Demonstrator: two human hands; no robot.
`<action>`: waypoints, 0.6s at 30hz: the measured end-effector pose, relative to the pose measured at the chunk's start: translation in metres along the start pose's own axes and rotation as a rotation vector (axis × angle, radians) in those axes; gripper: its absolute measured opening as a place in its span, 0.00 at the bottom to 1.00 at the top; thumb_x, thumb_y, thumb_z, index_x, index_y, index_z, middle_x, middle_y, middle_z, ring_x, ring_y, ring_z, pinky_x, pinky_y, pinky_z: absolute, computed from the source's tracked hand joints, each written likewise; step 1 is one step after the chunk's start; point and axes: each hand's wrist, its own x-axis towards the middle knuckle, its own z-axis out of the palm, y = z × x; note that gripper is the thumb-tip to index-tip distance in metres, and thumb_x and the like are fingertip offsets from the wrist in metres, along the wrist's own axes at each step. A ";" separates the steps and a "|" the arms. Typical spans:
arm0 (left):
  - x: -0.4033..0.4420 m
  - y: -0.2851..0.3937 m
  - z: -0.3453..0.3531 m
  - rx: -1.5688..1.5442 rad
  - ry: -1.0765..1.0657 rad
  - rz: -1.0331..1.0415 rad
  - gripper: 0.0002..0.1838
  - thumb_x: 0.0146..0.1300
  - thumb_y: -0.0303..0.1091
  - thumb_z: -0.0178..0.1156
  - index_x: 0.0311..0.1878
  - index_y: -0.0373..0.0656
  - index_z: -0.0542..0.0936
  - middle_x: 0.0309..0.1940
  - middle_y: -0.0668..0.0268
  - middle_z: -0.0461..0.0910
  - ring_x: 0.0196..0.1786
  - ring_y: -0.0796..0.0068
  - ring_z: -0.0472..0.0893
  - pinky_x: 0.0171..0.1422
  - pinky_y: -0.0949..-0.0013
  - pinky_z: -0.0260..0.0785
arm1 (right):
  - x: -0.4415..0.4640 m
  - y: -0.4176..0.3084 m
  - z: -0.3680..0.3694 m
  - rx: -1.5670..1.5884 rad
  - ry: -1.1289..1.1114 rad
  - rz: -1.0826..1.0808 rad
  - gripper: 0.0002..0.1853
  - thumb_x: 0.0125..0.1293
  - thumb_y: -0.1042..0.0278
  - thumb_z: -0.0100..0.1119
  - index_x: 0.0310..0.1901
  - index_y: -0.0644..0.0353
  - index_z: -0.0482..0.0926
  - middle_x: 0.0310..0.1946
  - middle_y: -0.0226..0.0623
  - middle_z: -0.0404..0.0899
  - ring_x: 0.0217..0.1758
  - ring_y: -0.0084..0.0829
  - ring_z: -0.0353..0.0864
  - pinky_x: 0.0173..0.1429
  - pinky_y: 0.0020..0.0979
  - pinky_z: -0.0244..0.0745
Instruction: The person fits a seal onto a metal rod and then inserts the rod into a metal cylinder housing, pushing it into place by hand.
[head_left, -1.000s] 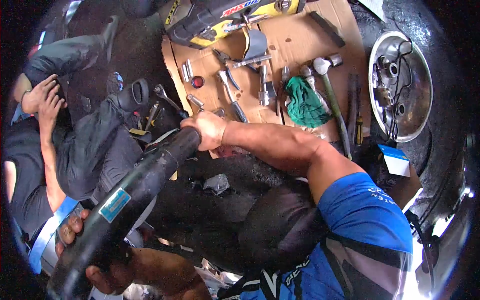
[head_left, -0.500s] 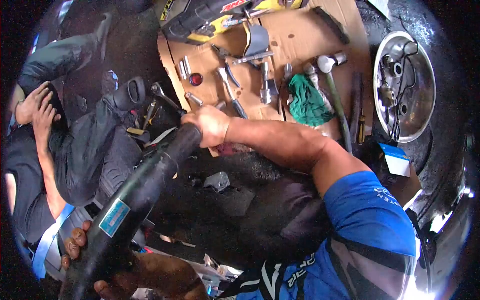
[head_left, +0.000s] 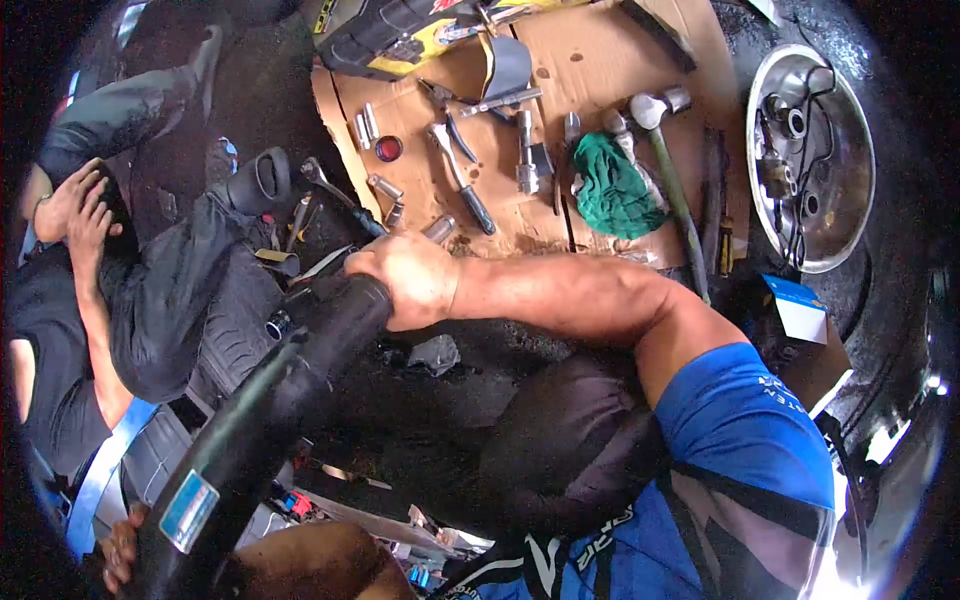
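A thick black tube (head_left: 250, 415) with a blue-and-white label (head_left: 190, 511) runs diagonally across the lower left. My right hand (head_left: 412, 280) is closed round its upper end, the fingers partly hidden behind the wrist and knuckles. Low at the left, my left hand (head_left: 120, 550) wraps the lower part of the tube; only some fingertips show past its edge. Just beyond my right hand lie a metal socket (head_left: 438, 230) and a ratchet (head_left: 462, 185) on the cardboard (head_left: 530, 235).
The cardboard also carries a green cloth (head_left: 612, 190), a hammer (head_left: 672, 190) and pliers (head_left: 450, 120). A metal bowl (head_left: 850, 210) of parts stands right, above an opened box (head_left: 810, 330). At left sits another person (head_left: 165, 310), hands on a knee.
The tube has slid down and left, its label and my left hand now lower in view. My right hand has dropped slightly with the upper end. The tools appear a little higher.
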 end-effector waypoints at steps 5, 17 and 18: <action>-0.030 -0.035 0.044 -0.463 -0.098 -0.024 0.37 0.58 0.50 0.54 0.63 0.32 0.61 0.56 0.35 0.64 0.59 0.42 0.68 0.70 0.36 0.52 | 0.004 0.053 -0.013 -0.103 -0.030 0.014 0.24 0.32 0.63 0.68 0.37 0.56 0.77 0.31 0.43 0.81 0.37 0.48 0.82 0.45 0.44 0.76; -0.017 -0.021 0.010 -0.321 -0.143 -0.007 0.35 0.57 0.45 0.52 0.62 0.28 0.62 0.52 0.36 0.69 0.56 0.40 0.71 0.69 0.40 0.57 | -0.014 0.022 -0.001 -0.080 0.005 0.055 0.20 0.37 0.65 0.66 0.37 0.56 0.77 0.30 0.44 0.81 0.37 0.49 0.82 0.45 0.45 0.77; -0.016 -0.014 0.003 -0.136 -0.072 0.008 0.35 0.56 0.45 0.52 0.62 0.29 0.62 0.52 0.37 0.68 0.56 0.41 0.70 0.69 0.40 0.56 | -0.010 0.017 -0.003 -0.102 0.000 0.039 0.19 0.39 0.65 0.66 0.37 0.55 0.77 0.32 0.44 0.81 0.39 0.49 0.82 0.47 0.46 0.77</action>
